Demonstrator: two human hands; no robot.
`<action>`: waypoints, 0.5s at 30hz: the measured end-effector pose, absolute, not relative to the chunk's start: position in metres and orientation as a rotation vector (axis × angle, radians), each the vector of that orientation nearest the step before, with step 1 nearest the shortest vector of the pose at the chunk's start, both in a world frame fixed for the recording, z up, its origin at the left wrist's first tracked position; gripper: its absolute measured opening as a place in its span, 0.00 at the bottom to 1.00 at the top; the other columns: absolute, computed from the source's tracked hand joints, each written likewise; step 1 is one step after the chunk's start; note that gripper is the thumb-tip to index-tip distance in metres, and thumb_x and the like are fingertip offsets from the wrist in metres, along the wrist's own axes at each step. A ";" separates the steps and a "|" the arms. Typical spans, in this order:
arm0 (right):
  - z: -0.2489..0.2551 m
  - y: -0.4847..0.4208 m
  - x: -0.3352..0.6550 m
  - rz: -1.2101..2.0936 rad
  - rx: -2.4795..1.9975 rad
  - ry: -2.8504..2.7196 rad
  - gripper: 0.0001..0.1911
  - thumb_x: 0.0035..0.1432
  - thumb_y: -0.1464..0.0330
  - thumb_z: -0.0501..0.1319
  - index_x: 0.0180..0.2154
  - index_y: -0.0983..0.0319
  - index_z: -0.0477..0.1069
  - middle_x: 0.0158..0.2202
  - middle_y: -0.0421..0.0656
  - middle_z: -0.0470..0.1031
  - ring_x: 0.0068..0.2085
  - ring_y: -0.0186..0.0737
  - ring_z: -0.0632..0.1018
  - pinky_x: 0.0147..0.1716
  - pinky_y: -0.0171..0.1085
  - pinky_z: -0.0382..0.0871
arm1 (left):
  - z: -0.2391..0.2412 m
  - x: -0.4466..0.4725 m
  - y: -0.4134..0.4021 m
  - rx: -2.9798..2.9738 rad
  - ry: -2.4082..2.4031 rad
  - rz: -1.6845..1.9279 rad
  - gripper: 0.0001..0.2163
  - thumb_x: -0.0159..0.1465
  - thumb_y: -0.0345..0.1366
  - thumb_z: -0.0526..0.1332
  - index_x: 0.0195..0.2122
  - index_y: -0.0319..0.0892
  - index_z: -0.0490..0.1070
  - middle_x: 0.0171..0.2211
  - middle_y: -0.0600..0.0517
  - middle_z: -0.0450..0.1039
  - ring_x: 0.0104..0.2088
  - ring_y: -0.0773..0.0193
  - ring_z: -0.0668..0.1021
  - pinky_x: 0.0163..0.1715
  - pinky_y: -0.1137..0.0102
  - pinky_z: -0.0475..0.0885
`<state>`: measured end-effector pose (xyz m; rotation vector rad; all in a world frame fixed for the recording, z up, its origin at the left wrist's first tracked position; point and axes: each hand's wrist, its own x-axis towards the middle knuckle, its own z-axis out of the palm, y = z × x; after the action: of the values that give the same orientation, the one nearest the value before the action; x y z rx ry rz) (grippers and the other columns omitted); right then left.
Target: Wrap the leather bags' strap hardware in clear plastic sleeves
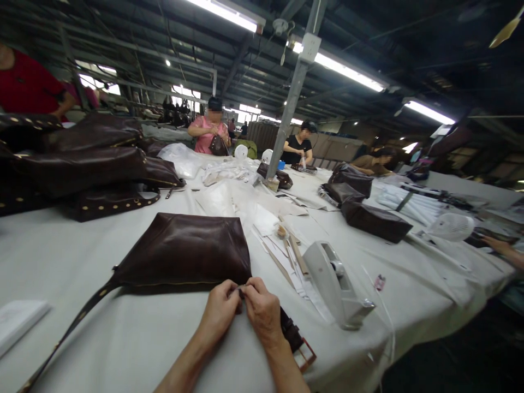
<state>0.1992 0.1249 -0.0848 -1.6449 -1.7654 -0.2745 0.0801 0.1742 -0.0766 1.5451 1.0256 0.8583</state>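
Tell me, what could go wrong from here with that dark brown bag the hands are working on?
The left hand and right hand pinch a small dark piece by the lower right corner of the bag; it might slip, being tiny and mostly hidden by fingers.
The buckle lies beside the right forearm, so it could catch or scratch.
The tape dispenser stands to the right; a wide swing might knock it.

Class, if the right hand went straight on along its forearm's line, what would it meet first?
Probably the brown bag, at its near right corner just beyond the right hand; exact depth is unclear.
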 end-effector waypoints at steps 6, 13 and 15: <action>-0.088 0.127 0.200 -0.285 -1.646 -1.765 0.15 0.63 0.73 0.51 0.31 0.59 0.75 0.34 0.43 0.75 0.30 0.32 0.76 0.30 0.27 0.65 | -0.078 0.084 0.177 1.402 1.053 0.817 0.16 0.56 0.50 0.52 0.20 0.43 0.64 0.13 0.59 0.59 0.13 0.71 0.58 0.15 0.74 0.53; -0.056 0.117 0.206 -0.174 -1.606 -1.695 0.12 0.61 0.73 0.52 0.32 0.59 0.74 0.32 0.42 0.76 0.33 0.36 0.77 0.35 0.31 0.67 | -0.065 0.078 0.176 1.661 1.064 0.851 0.11 0.52 0.44 0.55 0.20 0.43 0.67 0.17 0.54 0.69 0.23 0.61 0.72 0.27 0.69 0.64; -0.033 0.107 0.240 -0.198 -1.669 -1.514 0.12 0.61 0.70 0.53 0.33 0.60 0.75 0.32 0.43 0.77 0.37 0.38 0.77 0.40 0.33 0.67 | -0.064 0.076 0.178 1.769 1.114 0.815 0.12 0.53 0.44 0.53 0.20 0.44 0.67 0.18 0.54 0.69 0.24 0.60 0.72 0.28 0.70 0.63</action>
<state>0.2402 0.1070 -0.0328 -1.6694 -1.5137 -0.1981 0.0762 0.1782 -0.0641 1.7689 1.1140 0.8149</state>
